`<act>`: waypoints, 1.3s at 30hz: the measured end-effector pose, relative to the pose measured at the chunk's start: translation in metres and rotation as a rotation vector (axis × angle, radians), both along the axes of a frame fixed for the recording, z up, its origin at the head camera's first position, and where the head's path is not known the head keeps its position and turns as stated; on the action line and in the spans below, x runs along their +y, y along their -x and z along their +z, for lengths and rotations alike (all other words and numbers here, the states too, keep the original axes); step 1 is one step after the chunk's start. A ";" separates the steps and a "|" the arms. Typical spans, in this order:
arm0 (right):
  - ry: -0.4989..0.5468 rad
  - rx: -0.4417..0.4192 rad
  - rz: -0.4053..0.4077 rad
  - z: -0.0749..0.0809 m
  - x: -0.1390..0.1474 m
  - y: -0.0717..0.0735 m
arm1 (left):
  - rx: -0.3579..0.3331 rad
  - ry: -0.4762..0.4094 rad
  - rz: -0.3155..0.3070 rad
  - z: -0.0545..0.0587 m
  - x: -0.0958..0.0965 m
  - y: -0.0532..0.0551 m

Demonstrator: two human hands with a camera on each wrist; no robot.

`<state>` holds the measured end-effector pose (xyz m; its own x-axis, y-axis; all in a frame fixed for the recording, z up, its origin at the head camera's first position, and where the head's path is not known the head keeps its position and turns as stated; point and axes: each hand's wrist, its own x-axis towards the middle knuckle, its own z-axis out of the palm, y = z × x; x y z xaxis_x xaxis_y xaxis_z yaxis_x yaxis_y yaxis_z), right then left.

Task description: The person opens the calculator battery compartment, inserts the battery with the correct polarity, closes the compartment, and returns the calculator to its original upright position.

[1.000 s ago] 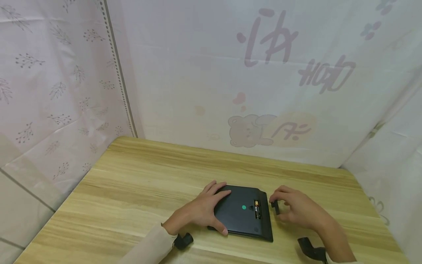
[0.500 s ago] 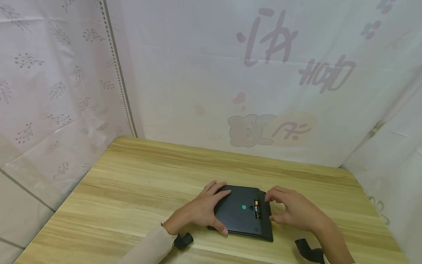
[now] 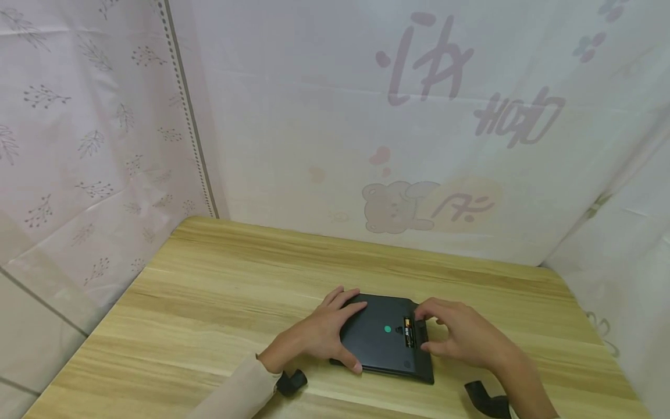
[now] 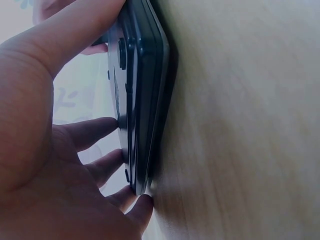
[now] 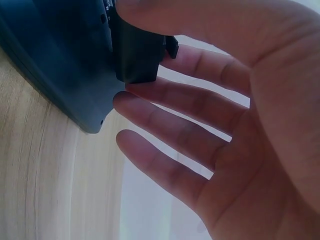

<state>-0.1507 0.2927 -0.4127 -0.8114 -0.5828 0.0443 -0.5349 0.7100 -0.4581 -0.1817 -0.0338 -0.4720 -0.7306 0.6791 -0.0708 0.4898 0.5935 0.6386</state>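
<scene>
A black calculator (image 3: 374,334) lies face down, a green dot sticker (image 3: 387,329) on its back. One battery (image 3: 408,331) shows in its uncovered slot. My left hand (image 3: 324,330) rests spread over the calculator's left part, thumb at the near edge and the other fingers toward the far edge. In the left wrist view, its fingertips touch the calculator (image 4: 142,100). Between thumb and fingers, my right hand (image 3: 466,334) pinches a small black battery cover (image 5: 137,57), held upright just right of the slot. A small tab (image 5: 172,47) sticks out from the cover.
The wood-grain table (image 3: 235,279) extends around the calculator. Pale printed curtains (image 3: 293,128) hang behind it and at both sides. A black camera mount sits on each wrist, left (image 3: 292,382) and right (image 3: 484,398).
My right hand has moved left with the battery cover, from beside the calculator to over its right edge by the slot. The left hand and calculator have stayed in place.
</scene>
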 end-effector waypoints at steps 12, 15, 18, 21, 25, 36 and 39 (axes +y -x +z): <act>-0.014 0.010 0.028 -0.002 -0.002 0.002 | 0.012 -0.011 -0.005 -0.002 -0.001 0.001; -0.023 0.022 0.029 -0.002 -0.003 0.001 | 0.012 -0.012 -0.006 -0.002 -0.001 0.001; -0.037 0.037 0.030 -0.003 -0.005 0.001 | 0.006 -0.013 -0.007 -0.002 -0.001 0.001; -0.048 0.054 0.036 -0.003 -0.007 0.001 | 0.005 -0.015 -0.007 -0.002 -0.001 0.001; -0.047 0.082 0.049 -0.006 -0.008 0.001 | 0.002 -0.008 -0.005 -0.001 -0.001 0.001; -0.017 0.124 0.069 -0.012 -0.008 0.002 | -0.001 0.001 0.004 -0.003 0.000 0.002; -0.007 0.126 0.087 -0.013 -0.008 0.003 | -0.004 -0.001 0.004 -0.003 0.000 0.002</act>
